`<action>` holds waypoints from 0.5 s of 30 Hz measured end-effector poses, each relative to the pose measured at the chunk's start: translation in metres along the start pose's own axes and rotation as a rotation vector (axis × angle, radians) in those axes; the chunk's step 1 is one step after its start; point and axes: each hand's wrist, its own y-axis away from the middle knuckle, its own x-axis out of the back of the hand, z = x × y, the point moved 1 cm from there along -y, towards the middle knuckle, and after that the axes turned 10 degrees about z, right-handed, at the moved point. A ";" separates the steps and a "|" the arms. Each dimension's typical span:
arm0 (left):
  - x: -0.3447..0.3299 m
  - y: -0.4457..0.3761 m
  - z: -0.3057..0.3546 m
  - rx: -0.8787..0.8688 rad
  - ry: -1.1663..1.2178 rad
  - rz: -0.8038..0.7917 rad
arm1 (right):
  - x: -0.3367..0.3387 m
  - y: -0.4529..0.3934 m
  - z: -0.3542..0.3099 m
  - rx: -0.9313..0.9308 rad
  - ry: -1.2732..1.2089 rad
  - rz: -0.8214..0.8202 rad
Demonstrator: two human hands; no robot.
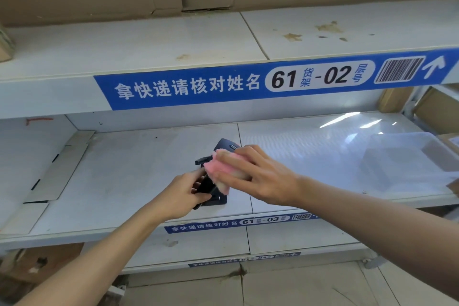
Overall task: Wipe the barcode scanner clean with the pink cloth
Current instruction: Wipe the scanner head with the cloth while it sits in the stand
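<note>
Where fingers (238, 156) press: fuzzy pink cloth (221, 167).

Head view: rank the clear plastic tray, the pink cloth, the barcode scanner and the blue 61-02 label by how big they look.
1. blue 61-02 label, the widest by far
2. clear plastic tray
3 and 4. barcode scanner and pink cloth: unsure, since both hands hide much of each.

Dark handheld scanner (224, 144), head up and away, handle slanting down toward the near shelf edge, foot of the handle at the bottom. Mostly hidden; only the head's top and the handle's lower part show. Fluffy pink cloth (218, 169), bunched, pressed against the scanner's middle.
</note>
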 end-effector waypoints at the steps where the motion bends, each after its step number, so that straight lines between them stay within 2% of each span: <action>1: 0.001 0.000 0.000 -0.007 -0.009 0.006 | 0.000 0.002 0.003 -0.021 -0.002 -0.021; 5: 0.006 0.000 -0.006 0.020 -0.050 0.033 | 0.004 0.008 0.019 -0.110 0.063 -0.154; 8: 0.007 0.002 -0.008 0.031 -0.075 0.026 | 0.008 0.011 0.024 -0.143 0.089 -0.119; 12: 0.008 0.001 -0.006 0.004 -0.077 0.020 | 0.003 0.005 0.009 -0.012 -0.006 -0.038; 15: 0.009 0.002 -0.003 -0.034 -0.077 -0.017 | 0.000 0.005 0.009 0.032 -0.035 -0.084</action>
